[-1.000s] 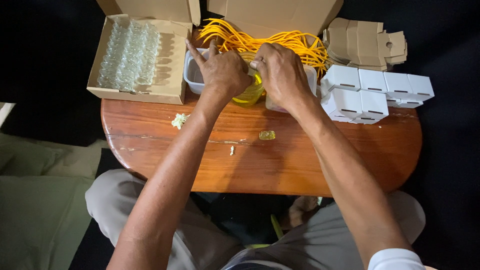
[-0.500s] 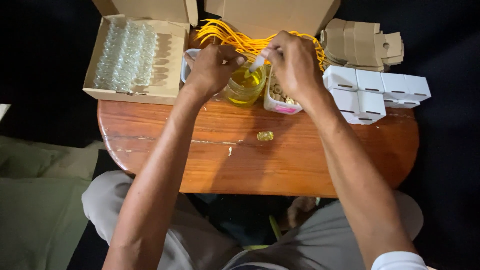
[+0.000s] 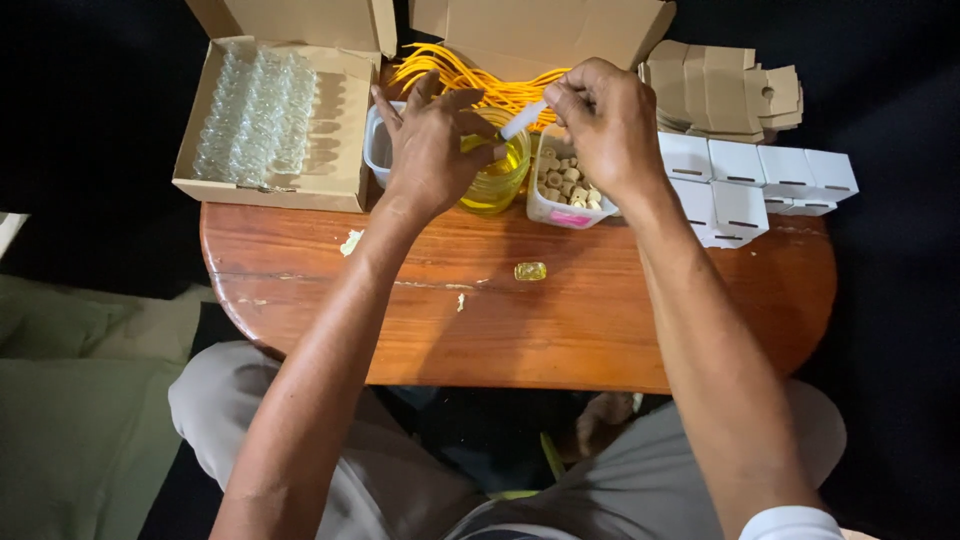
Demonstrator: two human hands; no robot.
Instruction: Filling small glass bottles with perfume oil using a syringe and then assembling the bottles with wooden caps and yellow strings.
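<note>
Hands first, from the head camera, my only view. My left hand (image 3: 432, 150) sits over the cup of yellow liquid (image 3: 495, 180), fingers loosely curled, thumb and forefinger apparently pinching something small above the rim; I cannot tell what it is. My right hand (image 3: 605, 125) is closed in a pinch on a thin white dropper-like tube (image 3: 523, 120), its tip angled down toward the cup. A second ago both hands lay lower, covering the cup; now they have risen and parted, so the yellow liquid and the tub of small cork stoppers (image 3: 565, 185) just right of it show clearly. I judge that a filling step is under way over the cup.

Farther left stands an open cardboard box of small clear glass vials (image 3: 255, 115). Behind the cup lies a bundle of orange cords (image 3: 470, 80). Right of the tub, small white boxes (image 3: 745, 175) are packed together, with flattened brown cartons (image 3: 720, 90) behind them. One small yellow-filled vial (image 3: 530, 271) lies alone on the wooden table (image 3: 600, 320), near me.
</note>
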